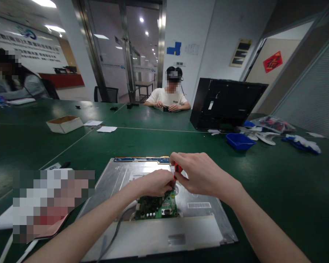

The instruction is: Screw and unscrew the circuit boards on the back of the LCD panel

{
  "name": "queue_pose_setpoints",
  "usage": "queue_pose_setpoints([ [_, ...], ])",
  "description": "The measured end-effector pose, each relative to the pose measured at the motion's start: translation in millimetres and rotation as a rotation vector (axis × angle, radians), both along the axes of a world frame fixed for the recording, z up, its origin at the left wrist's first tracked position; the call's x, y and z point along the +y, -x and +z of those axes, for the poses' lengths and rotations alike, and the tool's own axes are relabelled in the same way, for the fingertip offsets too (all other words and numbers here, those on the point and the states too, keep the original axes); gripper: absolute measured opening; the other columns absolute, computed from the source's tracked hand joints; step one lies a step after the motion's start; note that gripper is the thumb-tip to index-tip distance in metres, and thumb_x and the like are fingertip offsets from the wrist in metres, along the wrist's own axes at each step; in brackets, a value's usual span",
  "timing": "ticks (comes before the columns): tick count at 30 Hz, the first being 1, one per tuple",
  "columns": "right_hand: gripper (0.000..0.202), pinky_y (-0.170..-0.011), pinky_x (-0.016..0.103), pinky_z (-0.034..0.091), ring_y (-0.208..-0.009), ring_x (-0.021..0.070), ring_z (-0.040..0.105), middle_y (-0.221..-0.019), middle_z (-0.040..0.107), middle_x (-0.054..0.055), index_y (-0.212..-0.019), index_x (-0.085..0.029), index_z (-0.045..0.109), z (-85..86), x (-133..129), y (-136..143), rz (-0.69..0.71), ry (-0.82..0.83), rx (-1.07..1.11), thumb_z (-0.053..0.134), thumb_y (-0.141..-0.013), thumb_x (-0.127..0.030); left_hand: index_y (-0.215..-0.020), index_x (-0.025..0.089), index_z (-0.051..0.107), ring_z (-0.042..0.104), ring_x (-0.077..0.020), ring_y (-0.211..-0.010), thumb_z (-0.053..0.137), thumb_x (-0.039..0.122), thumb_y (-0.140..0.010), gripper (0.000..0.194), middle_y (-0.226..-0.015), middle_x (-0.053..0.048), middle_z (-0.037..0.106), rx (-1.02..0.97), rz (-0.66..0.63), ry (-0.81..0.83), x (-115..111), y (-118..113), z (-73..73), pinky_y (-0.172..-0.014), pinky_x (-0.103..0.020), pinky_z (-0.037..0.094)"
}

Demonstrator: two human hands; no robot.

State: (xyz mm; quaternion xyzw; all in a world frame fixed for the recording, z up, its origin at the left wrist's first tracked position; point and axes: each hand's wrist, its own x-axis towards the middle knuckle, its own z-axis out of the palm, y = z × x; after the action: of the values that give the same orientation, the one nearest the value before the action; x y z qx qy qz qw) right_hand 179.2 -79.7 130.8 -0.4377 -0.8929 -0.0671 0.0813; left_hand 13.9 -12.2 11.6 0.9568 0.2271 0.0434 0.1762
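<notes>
A flat metal display panel (pixel 203 226) lies on the table in front of me, with a green circuit board (pixel 168 202) at its middle. My right hand (pixel 199 173) grips the red-orange and black handle of a screwdriver (pixel 177 168) above the board's upper right corner. Right beside it, my left hand (pixel 156 182) is bent over the board with its fingers closed near the screwdriver's lower end; what they pinch is hidden. A grey cable (pixel 117 228) runs from the board toward the front edge. Along the panel's far edge sits a narrow blue circuit strip (pixel 137 159).
A black monitor housing (pixel 230 102) stands at the back right, near a blue tray (pixel 239 140) and gloves (pixel 303 143). An open cardboard box (pixel 64 124) is at the far left. One person (pixel 168 95) sits opposite; another (pixel 13 80) sits at left.
</notes>
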Motion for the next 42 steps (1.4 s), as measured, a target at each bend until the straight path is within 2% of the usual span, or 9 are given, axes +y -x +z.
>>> queue_pose_setpoints([
  [6,0.016,-0.051,0.027,0.017,-0.063,0.015,0.058,-0.076,0.066,-0.001,-0.086,-0.023,0.051,-2.1,1.8,0.7,-0.045,-0.039,-0.03,0.052,-0.087,-0.039,-0.088,0.019,0.062,0.06,-0.0213,-0.084,0.054,0.015,-0.081,0.011,-0.09,-0.004,0.066,0.008,0.012,-0.032,-3.3,-0.6,3.5,-0.071,-0.03,0.044],
  [9,0.007,-0.05,0.027,0.017,-0.063,0.0145,0.058,-0.076,0.066,-0.001,-0.089,-0.023,0.05,-2.5,1.7,1.4,-0.05,-0.031,-0.032,0.052,-0.086,-0.029,-0.087,0.018,0.062,0.061,-0.0201,-0.084,0.055,0.014,-0.081,0.01,-0.091,-0.003,0.067,0.02,0.008,-0.009,-3.7,-0.8,4.2,-0.071,-0.028,0.044],
  [12,0.017,-0.05,0.027,0.019,-0.065,0.0151,0.059,-0.081,0.067,-0.001,-0.095,-0.022,0.048,-1.3,-0.9,1.2,-0.014,-0.003,0.004,0.056,-0.08,-0.023,-0.086,0.018,0.061,0.061,-0.02,-0.082,0.055,0.015,-0.082,0.008,-0.089,-0.004,0.067,-0.003,-0.002,-0.018,-3.1,-1.1,2.3,-0.069,-0.028,0.044],
  [17,0.021,-0.049,0.027,0.016,-0.061,0.0162,0.059,-0.073,0.067,0.0,-0.087,-0.023,0.049,-2.8,1.2,1.3,-0.08,-0.071,-0.06,0.051,-0.087,-0.044,-0.083,0.018,0.061,0.06,-0.0195,-0.08,0.054,0.014,-0.082,0.008,-0.087,-0.004,0.066,0.005,0.002,-0.031,-4.4,-0.9,4.9,-0.069,-0.028,0.044],
  [20,0.014,-0.048,0.027,0.015,-0.059,0.015,0.058,-0.071,0.067,-0.001,-0.088,-0.023,0.049,-3.4,3.1,1.3,-0.103,-0.077,-0.069,0.05,-0.088,-0.037,-0.083,0.017,0.061,0.059,-0.0183,-0.077,0.055,0.013,-0.081,0.008,-0.084,-0.004,0.066,0.016,0.012,0.001,-5.4,-1.4,6.8,-0.066,-0.027,0.043],
  [23,0.014,-0.048,0.027,0.017,-0.061,0.0145,0.059,-0.077,0.067,-0.001,-0.092,-0.022,0.047,-1.8,1.4,0.7,-0.06,-0.046,-0.021,0.055,-0.081,-0.026,-0.084,0.016,0.061,0.059,-0.019,-0.078,0.055,0.016,-0.082,0.006,-0.083,-0.005,0.066,0.009,0.016,0.002,-5.4,-2.0,5.6,-0.067,-0.027,0.044],
  [29,0.014,-0.049,0.027,0.016,-0.06,0.0148,0.058,-0.072,0.066,-0.001,-0.087,-0.023,0.049,-1.6,0.0,0.1,-0.06,-0.056,-0.036,0.052,-0.086,-0.036,-0.085,0.017,0.062,0.059,-0.0192,-0.08,0.054,0.016,-0.083,0.009,-0.086,-0.005,0.065,0.016,0.008,-0.02,-5.5,-0.2,5.0,-0.069,-0.028,0.045],
  [35,0.01,-0.049,0.026,0.017,-0.062,0.0131,0.058,-0.077,0.067,-0.001,-0.089,-0.021,0.049,-0.7,1.0,2.5,-0.064,-0.012,-0.026,0.054,-0.081,-0.025,-0.082,0.017,0.06,0.06,-0.0194,-0.08,0.055,0.016,-0.083,0.006,-0.086,-0.005,0.066,-0.006,0.002,-0.012,-4.8,-0.5,3.8,-0.069,-0.027,0.044],
  [42,0.011,-0.05,0.027,0.018,-0.06,0.013,0.056,-0.075,0.066,0.0,-0.09,-0.021,0.049,0.4,0.8,1.3,-0.085,-0.022,-0.042,0.053,-0.08,-0.025,-0.08,0.017,0.059,0.059,-0.0185,-0.076,0.054,0.015,-0.082,0.005,-0.084,-0.004,0.066,0.016,0.003,-0.019,-5.0,-1.4,4.9,-0.064,-0.027,0.042],
])
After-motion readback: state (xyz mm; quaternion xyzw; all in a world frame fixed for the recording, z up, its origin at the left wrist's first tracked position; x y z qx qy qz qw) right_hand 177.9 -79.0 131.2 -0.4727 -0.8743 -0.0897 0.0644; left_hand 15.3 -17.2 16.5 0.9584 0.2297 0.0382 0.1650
